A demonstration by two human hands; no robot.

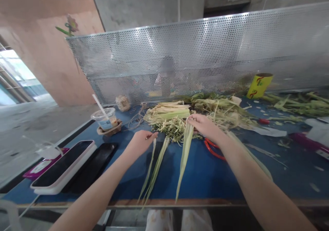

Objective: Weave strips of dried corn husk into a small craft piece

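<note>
My left hand (140, 142) pinches the top end of a thin pale-green corn husk strip (149, 171) that trails over the blue table's front edge. Beside that strip lies a second narrow strip (159, 162). My right hand (204, 125) is closed on the top of a wider husk strip (185, 155), which runs down toward the front edge. Both hands are at the near side of a pile of husks (169, 114) and green shreds (174, 128). Red-handled scissors (213, 149) lie partly under my right forearm.
A phone in a white case (63, 166) and a dark phone (95, 164) lie at the left on the blue table (205, 176). A plastic cup with a spoon (105, 118), twine (136, 116), a yellow cup (259, 84), more husks (295, 104) and a perforated metal screen (205, 53) stand behind.
</note>
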